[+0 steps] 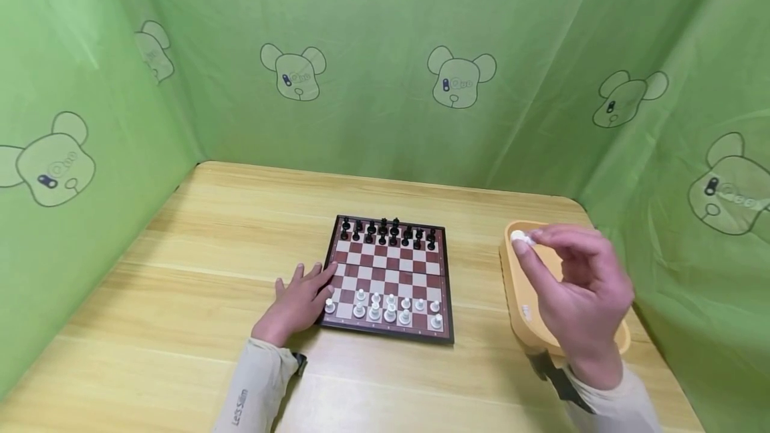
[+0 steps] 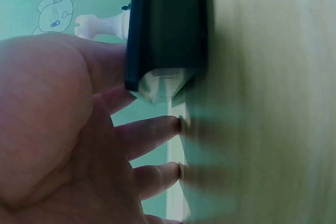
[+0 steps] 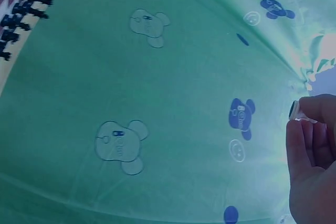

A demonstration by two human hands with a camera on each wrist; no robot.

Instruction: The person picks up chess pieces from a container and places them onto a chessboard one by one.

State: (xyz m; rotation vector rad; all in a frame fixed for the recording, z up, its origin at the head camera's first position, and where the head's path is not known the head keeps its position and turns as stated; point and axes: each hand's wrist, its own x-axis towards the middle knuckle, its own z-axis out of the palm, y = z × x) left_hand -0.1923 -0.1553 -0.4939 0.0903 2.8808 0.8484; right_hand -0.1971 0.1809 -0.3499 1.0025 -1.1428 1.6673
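An open chessboard [image 1: 385, 272] lies on the table, with several black chess pieces [image 1: 382, 230] standing in two rows at its far side. Several white chess pieces [image 1: 390, 313] stand along the near side. My left hand [image 1: 297, 303] rests at the board's left edge with fingers spread; in the left wrist view its fingers [image 2: 152, 132] touch the table beside the board's dark side [image 2: 168, 24]. Over the orange tray [image 1: 511, 293], my right hand [image 1: 580, 293] pinches a white chess piece [image 1: 519, 237] between thumb and index finger. The right wrist view shows its base [image 3: 292, 110] dark underneath; its kind is hidden.
Inside the tray lie small white pieces [image 1: 526, 313], partly blocked from sight by the right hand and wrist. Green curtains [image 1: 373, 132] with bear-head prints enclose the wooden table [image 1: 228, 232] at the back and both sides.
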